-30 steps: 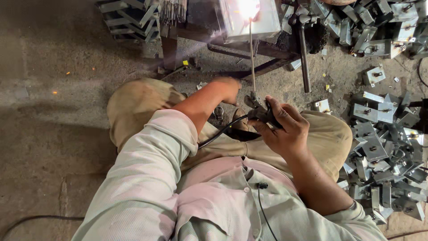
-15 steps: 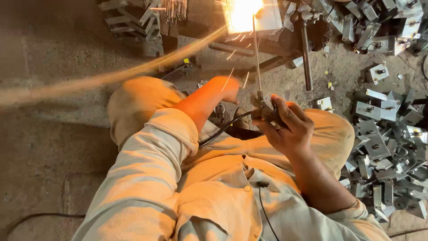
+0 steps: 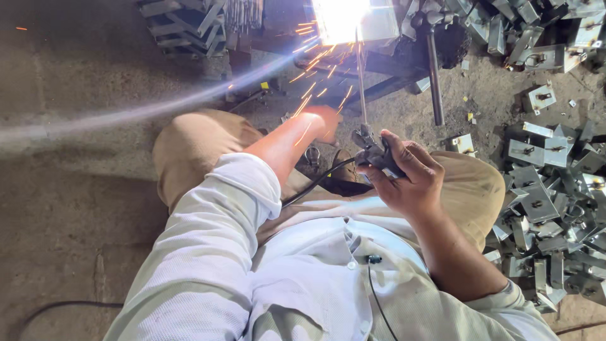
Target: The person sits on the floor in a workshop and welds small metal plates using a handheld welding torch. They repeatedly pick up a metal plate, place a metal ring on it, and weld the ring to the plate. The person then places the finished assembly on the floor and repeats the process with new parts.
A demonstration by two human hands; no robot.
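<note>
My right hand [image 3: 407,180] is shut on a dark welding electrode holder [image 3: 374,151]. A thin welding rod [image 3: 360,76] rises from it to a blinding white arc [image 3: 341,17] on a metal piece at the top of the view. Orange sparks [image 3: 315,69] scatter down and left from the arc. My left hand [image 3: 325,121] reaches forward past my knee, lit orange, its fingers hidden; whether it holds anything cannot be told. A black cable [image 3: 312,183] runs from the holder across my lap.
Several grey metal brackets [image 3: 543,196] lie heaped on the floor at the right. Stacked metal frames [image 3: 183,22] stand at top left. A dark steel bar [image 3: 433,76] lies by the work. Bare concrete floor [image 3: 69,189] at left.
The arc has grown brighter and more sparks fly down and left. My hands and the rod stay almost where they were.
</note>
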